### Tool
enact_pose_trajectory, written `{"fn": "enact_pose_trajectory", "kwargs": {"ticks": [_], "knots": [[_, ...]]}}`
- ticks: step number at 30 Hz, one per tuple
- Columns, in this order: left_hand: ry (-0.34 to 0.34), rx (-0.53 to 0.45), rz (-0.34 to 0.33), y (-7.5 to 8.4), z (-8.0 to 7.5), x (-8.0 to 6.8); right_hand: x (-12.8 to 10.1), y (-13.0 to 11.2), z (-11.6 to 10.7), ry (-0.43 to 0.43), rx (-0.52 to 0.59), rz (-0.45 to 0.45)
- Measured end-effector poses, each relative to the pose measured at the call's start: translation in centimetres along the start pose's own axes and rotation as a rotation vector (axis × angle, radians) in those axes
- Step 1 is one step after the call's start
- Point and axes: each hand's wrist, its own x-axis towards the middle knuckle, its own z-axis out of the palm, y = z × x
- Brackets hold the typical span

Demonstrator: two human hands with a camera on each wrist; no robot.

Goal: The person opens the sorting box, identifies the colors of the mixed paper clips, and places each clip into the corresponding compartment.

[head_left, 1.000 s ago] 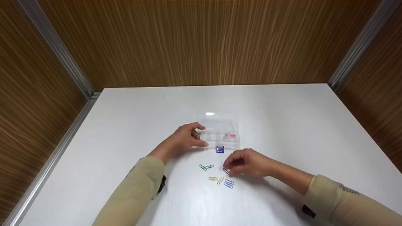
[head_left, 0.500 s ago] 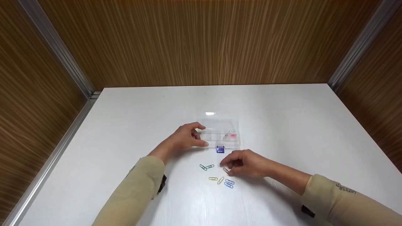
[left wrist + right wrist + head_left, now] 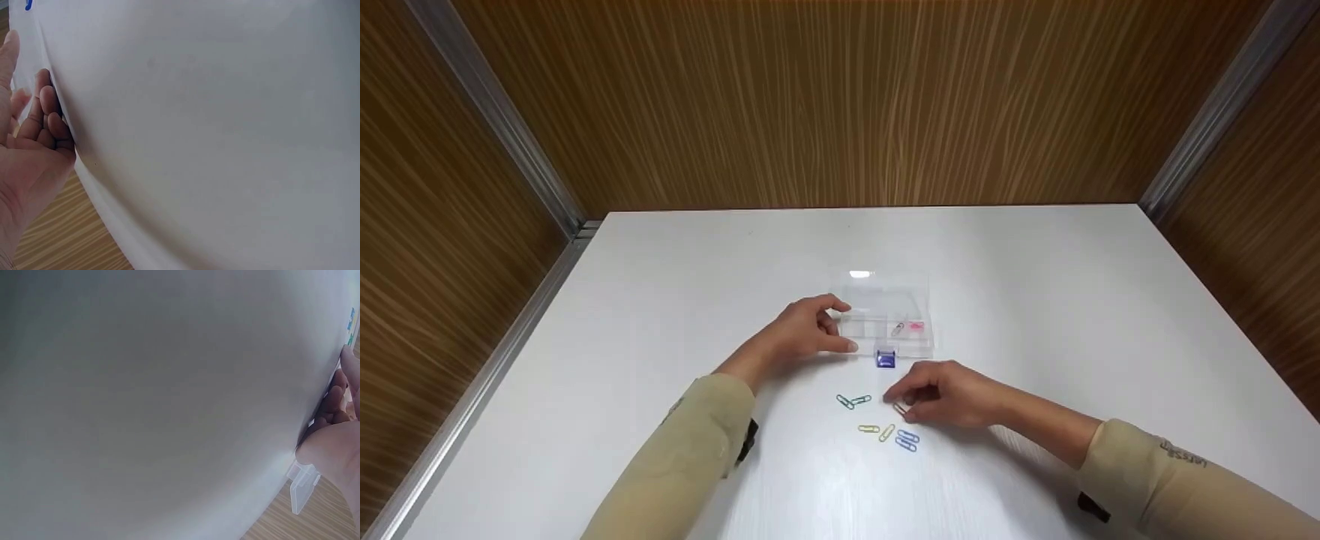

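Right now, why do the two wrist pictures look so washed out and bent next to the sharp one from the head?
Head view: even light, a glare spot on the clear box, paper clips small but sharp. Left wrist view: white table fills the frame, curved, featureless, only the left hand clear. Right wrist view: greyer, dim table, right hand cut off at the edge.

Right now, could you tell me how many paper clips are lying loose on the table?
7: two green, two yellow, two blue, one brown at the right hand's fingertips. Others may be hidden under that hand.

Left grip [image 3: 802, 334] half-curled, right grip [image 3: 949, 394] pinching (both forearms low).
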Motion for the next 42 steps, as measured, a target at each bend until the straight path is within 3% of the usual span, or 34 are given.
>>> {"fn": "enact_pose_trajectory", "kwargs": {"ticks": [13,22,32,42], "knots": [[0.008,0.003,-0.008,-0.04,-0.08,0.04,0.10,-0.20,-0.13,0.000,-0.014,-0.017],[0.012,-0.013,-0.003,-0.16,-0.07,0.10,0.28,-0.34,-0.12,-0.012,-0.010,0.055],[0.024,0.010,0.013,-0.08,-0.14,0.07,0.41,0.04,-0.23,-0.019,0.030,0.015],[0.017,0.003,-0.005,-0.29,0.15,0.13,0.36,0.25,-0.12,0.003,0.043,0.059]]}}
